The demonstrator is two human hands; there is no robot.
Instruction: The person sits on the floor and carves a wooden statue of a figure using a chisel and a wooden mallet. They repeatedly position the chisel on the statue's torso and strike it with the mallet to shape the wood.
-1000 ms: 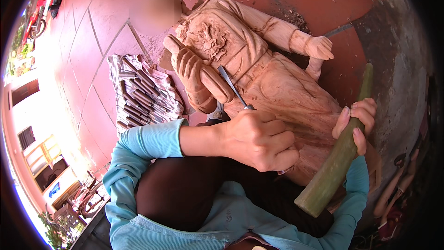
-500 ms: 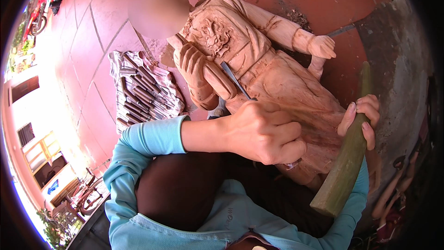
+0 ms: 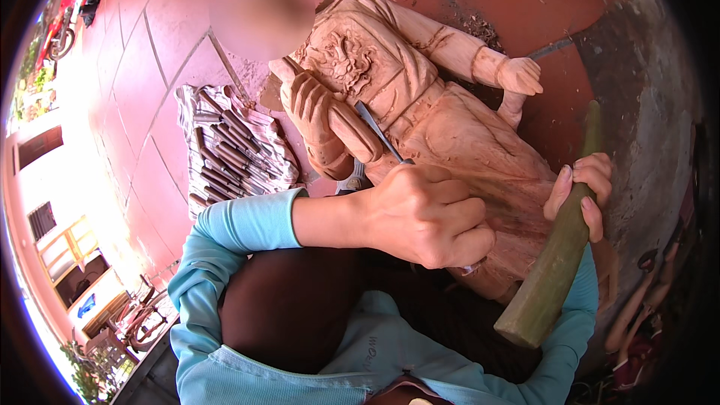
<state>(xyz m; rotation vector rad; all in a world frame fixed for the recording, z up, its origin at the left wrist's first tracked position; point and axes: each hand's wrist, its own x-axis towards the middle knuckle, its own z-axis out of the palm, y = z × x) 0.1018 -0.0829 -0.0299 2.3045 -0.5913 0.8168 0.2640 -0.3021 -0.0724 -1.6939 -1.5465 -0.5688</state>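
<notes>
A carved wooden statue (image 3: 480, 135) of a robed figure lies on its back before me, its head end blurred. My left hand (image 3: 427, 214) is closed in a fist round a chisel (image 3: 381, 131), whose handle is mostly hidden by the fingers. The metal blade slants up and left, its tip at the statue's middle beside the carved hand and the block that hand holds. On the right, my right hand (image 3: 589, 187) grips a tapering greenish wooden mallet (image 3: 551, 277) near its narrower part. The mallet's thick end points down toward my lap, apart from the chisel.
Left of the statue, several carving tools (image 3: 229, 154) lie on a striped cloth (image 3: 281, 157) on the red tiled floor (image 3: 161, 105). Wood shavings (image 3: 480, 30) lie beyond the statue's arm. A bicycle (image 3: 142, 322) and a red motorbike (image 3: 64, 26) stand at the far left.
The right hand and the mallet have shifted slightly to the left, the thick end most. The chisel and left hand have moved only a trace.
</notes>
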